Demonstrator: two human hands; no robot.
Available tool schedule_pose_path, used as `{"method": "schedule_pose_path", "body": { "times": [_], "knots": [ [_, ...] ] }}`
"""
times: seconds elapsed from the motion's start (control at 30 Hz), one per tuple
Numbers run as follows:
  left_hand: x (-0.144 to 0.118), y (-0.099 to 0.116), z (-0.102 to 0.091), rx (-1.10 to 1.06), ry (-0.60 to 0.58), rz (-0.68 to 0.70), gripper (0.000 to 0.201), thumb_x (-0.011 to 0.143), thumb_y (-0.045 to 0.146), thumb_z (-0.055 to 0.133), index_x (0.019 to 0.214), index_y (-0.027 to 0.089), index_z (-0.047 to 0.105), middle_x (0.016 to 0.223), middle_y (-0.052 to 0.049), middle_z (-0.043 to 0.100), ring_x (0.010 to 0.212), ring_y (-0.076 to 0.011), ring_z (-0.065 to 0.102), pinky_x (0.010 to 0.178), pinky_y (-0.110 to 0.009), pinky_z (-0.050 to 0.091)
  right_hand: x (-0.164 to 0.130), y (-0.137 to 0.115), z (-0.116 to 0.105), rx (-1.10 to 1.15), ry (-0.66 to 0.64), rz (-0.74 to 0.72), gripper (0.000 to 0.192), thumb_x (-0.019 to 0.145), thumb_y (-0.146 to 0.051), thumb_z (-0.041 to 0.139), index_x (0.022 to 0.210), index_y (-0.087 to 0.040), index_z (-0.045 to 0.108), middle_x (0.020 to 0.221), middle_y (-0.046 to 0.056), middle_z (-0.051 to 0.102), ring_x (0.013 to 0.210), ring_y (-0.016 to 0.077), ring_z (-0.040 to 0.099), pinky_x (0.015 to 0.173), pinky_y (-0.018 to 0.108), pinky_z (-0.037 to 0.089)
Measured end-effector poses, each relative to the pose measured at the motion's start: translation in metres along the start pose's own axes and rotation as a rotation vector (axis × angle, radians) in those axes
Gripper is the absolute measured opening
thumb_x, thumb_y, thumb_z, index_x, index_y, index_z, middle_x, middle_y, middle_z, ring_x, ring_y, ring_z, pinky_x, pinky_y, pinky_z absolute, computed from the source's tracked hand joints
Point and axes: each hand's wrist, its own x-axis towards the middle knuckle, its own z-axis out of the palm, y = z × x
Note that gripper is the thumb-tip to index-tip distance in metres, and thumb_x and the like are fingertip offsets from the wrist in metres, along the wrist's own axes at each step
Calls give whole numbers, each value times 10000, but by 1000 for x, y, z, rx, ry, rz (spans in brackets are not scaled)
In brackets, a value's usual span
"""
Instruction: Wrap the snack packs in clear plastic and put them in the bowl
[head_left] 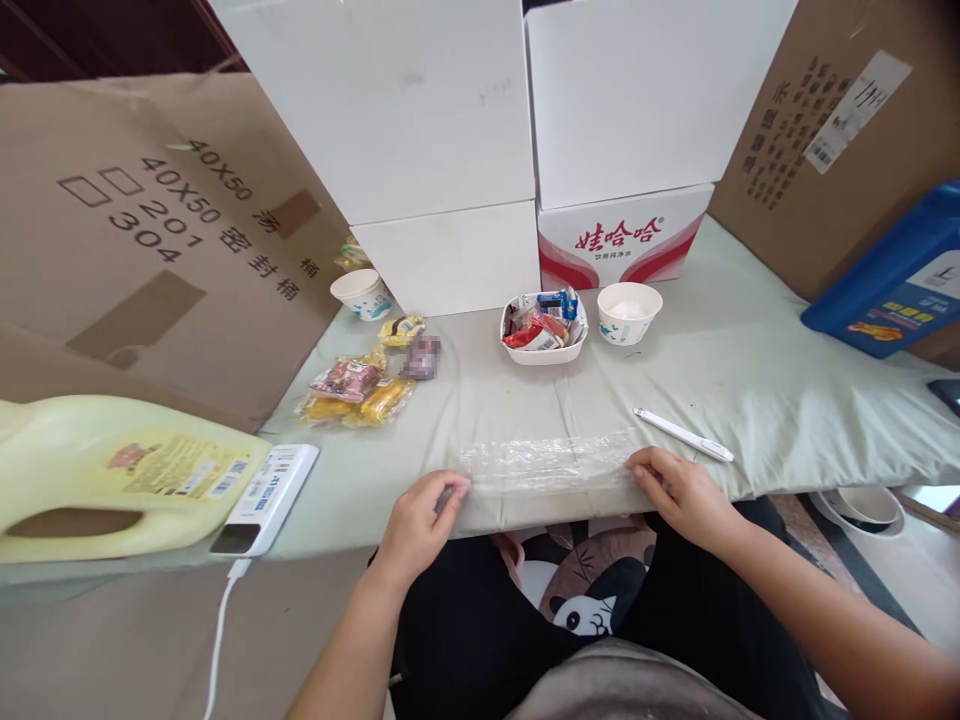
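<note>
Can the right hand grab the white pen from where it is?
Probably yes. The right hand rests on the plastic wrap, and the white pen lies just beyond it with nothing between.

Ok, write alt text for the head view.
Two bare hands, left hand and right hand, pinch the ends of a clear plastic strip lying along the near edge of a cloth-covered table. Behind it lie a white pen, a snack-filled dish, a white bowl and snack packets.

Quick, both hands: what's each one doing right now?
Left hand: closed, pinching the left end of the clear plastic sheet.
Right hand: fingers curled, holding its right end.
</note>
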Motion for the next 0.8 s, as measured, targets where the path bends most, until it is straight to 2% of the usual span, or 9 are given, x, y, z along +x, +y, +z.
{"method": "schedule_pose_path", "body": {
  "times": [0.1, 0.2, 0.33, 0.43, 0.57, 0.6, 0.63, 0.7, 0.8],
  "knots": [
    [16, 1, 7, 88, 58, -185, 207, 896, 366, 476, 961, 221, 609, 813, -9, 711, 705, -168, 669, 666, -276, 530, 12, -2, 9, -157, 64, 113, 233, 968, -320, 356, 934, -226, 567, 777, 21, 680, 640, 189, 658, 545, 302, 472],
    [29, 2, 16, 177, 85, -258, 255, 851, 328, 513, 1061, 217, 606, 812, -13, 714, 717, -190, 683, 686, -302, 536, 20, 0, 19, -377, 92, 131, 257, 966, -309, 356, 943, -215, 594, 818, 38, 700, 633, 198, 659, 525, 302, 431],
    [34, -1, 26, 250, 123, -177, 353, 821, 233, 512, 1168, 204, 574, 885, -35, 700, 764, -197, 676, 727, -322, 546, 24, 8, 29, -520, 88, 116, 272, 971, -296, 360, 1006, -192, 608, 846, 58, 708, 646, 204, 664, 525, 302, 416],
    [31, 4, 24, 339, 195, -86, 377, 820, 194, 510, 1193, 181, 565, 979, -84, 667, 869, -228, 651, 773, -357, 541, 24, 8, 26, -531, 136, 83, 277, 954, -294, 409, 1112, -158, 591, 910, 91, 701, 718, 232, 661, 579, 330, 456],
    [25, 37, 20, 487, 466, 46, 321, 864, 214, 526, 1168, 133, 591, 1100, -169, 592, 1049, -308, 570, 882, -454, 481, 26, -9, 19, -528, 301, -79, 325, 941, -345, 472, 1163, -143, 597, 1065, 157, 645, 1026, 311, 591, 850, 447, 471],
    [23, 47, 23, 480, 480, 104, 304, 879, 206, 515, 1164, 135, 595, 1099, -164, 595, 1061, -302, 565, 898, -449, 471, 27, -14, 21, -513, 296, -151, 340, 944, -357, 473, 1183, -147, 594, 1129, 161, 627, 1118, 320, 548, 926, 475, 438],
    [22, 56, 28, 461, 439, 167, 304, 894, 204, 500, 1178, 138, 590, 1112, -157, 603, 1079, -291, 562, 915, -436, 465, 28, -19, 25, -494, 257, -235, 374, 948, -378, 469, 1223, -150, 578, 1207, 159, 602, 1204, 321, 494, 993, 495, 395],
    [19, 69, 44, 442, 238, 249, 370, 923, 267, 488, 1265, 137, 544, 1227, -157, 590, 1178, -302, 520, 972, -444, 440, 29, -24, 36, -470, 116, -406, 535, 941, -486, 456, 1344, -135, 494, 1371, 156, 512, 1344, 319, 357, 1089, 516, 295],
    [15, 68, 65, 511, -43, 196, 606, 894, 475, 530, 1410, 174, 426, 1462, -142, 431, 1349, -404, 340, 1048, -581, 342, 27, -19, 54, -487, -45, -481, 866, 855, -706, 429, 1453, -84, 352, 1490, 190, 374, 1416, 350, 220, 1116, 543, 228]
  ]
}}
